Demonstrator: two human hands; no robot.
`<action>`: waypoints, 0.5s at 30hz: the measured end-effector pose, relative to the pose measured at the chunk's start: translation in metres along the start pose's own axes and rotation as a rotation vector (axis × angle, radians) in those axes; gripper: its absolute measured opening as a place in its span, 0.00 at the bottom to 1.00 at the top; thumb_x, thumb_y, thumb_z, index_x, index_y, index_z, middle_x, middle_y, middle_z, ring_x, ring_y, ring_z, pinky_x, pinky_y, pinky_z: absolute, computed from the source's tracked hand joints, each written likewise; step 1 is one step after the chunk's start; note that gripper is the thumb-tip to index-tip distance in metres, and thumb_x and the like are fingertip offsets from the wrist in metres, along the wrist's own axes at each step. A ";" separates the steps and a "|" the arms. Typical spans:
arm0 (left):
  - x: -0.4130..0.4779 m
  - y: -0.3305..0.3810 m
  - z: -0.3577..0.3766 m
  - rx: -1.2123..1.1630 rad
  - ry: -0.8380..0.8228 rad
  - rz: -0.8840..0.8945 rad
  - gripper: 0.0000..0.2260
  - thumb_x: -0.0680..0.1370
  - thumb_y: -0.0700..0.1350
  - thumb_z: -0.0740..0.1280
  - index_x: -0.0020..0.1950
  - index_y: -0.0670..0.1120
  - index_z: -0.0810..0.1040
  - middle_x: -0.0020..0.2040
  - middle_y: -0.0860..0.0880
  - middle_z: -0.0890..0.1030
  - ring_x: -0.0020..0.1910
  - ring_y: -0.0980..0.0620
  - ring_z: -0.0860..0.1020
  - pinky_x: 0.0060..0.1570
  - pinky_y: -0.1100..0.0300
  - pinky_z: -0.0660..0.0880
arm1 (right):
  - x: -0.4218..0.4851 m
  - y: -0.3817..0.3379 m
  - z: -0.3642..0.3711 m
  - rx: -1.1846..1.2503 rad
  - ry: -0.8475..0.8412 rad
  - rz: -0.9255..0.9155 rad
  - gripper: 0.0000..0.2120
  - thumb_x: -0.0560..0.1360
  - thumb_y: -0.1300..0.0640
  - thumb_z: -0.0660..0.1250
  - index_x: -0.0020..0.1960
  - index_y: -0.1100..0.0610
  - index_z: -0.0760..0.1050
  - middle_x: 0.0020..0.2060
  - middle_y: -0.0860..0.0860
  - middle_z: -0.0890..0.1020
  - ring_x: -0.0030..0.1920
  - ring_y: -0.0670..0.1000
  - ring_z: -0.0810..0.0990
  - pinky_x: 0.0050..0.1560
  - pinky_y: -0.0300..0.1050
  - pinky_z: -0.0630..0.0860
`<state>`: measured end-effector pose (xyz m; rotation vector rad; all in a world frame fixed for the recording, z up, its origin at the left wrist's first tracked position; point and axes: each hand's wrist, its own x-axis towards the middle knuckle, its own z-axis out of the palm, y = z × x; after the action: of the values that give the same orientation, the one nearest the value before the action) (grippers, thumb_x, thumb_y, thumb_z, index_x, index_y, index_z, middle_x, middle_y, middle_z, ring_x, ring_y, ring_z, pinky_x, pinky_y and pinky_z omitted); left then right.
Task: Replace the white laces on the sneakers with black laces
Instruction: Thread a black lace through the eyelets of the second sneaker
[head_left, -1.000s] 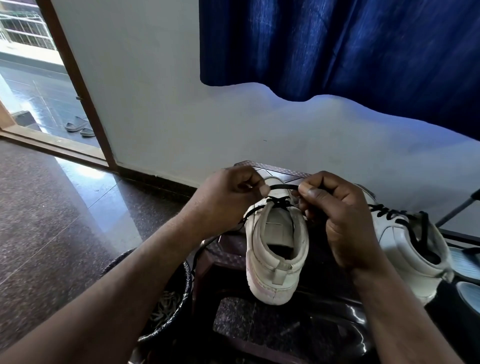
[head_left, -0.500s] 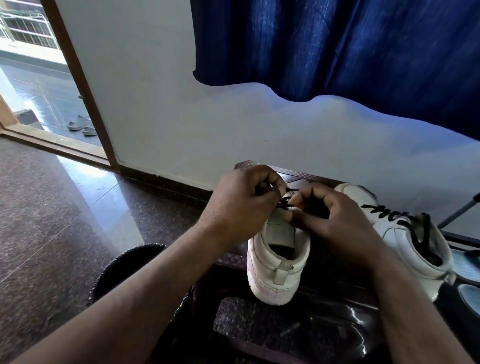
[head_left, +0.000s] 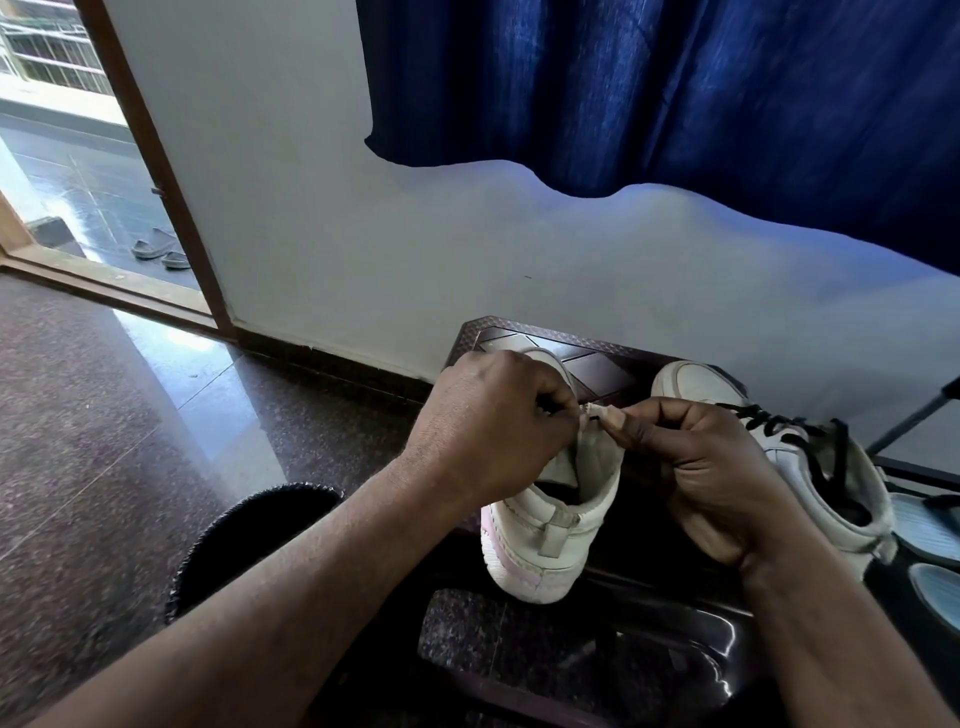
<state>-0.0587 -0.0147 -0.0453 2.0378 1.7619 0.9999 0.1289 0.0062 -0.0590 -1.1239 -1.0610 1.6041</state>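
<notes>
Two white sneakers stand on a dark brown stool (head_left: 545, 340). The left sneaker (head_left: 550, 540) has its heel toward me. My left hand (head_left: 493, 421) and my right hand (head_left: 701, 467) meet over its tongue, fingers curled, pinching the black lace (head_left: 587, 411) between fingertips. Only a tiny piece of that lace shows; the rest is hidden under my hands. The right sneaker (head_left: 826, 467) stands apart at the right, and black laces (head_left: 779, 426) run through its eyelets.
A black woven basket (head_left: 249, 525) sits on the polished stone floor left of the stool. A blue curtain (head_left: 675, 88) hangs on the white wall. Grey sandals (head_left: 156, 249) lie outside the open door. Pale slippers (head_left: 930, 525) lie at the right edge.
My hands have drawn together over the left sneaker's tongue. The stretch of black lace held taut between them a second ago is now hidden. The view has shifted right.
</notes>
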 end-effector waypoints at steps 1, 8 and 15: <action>0.000 0.001 0.001 0.002 -0.002 0.007 0.04 0.75 0.53 0.73 0.44 0.57 0.87 0.35 0.59 0.80 0.40 0.59 0.78 0.35 0.72 0.64 | 0.000 0.000 -0.001 0.020 -0.006 0.009 0.10 0.67 0.63 0.74 0.43 0.69 0.80 0.43 0.63 0.87 0.42 0.57 0.87 0.45 0.47 0.86; 0.002 0.004 0.005 -0.043 -0.006 -0.013 0.02 0.74 0.53 0.74 0.42 0.58 0.86 0.37 0.59 0.77 0.41 0.63 0.76 0.36 0.73 0.65 | 0.002 0.004 -0.001 0.117 -0.026 0.051 0.10 0.66 0.62 0.74 0.42 0.69 0.80 0.45 0.62 0.87 0.43 0.54 0.87 0.43 0.43 0.85; 0.006 0.004 0.002 -0.005 -0.097 -0.045 0.02 0.72 0.51 0.75 0.41 0.55 0.87 0.39 0.55 0.76 0.41 0.61 0.75 0.34 0.72 0.65 | 0.002 0.006 0.001 0.122 -0.028 0.043 0.26 0.66 0.61 0.75 0.55 0.80 0.75 0.52 0.66 0.86 0.46 0.56 0.86 0.49 0.46 0.86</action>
<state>-0.0540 -0.0093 -0.0424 1.9988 1.7463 0.8754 0.1267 0.0064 -0.0653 -1.0524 -0.9493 1.6993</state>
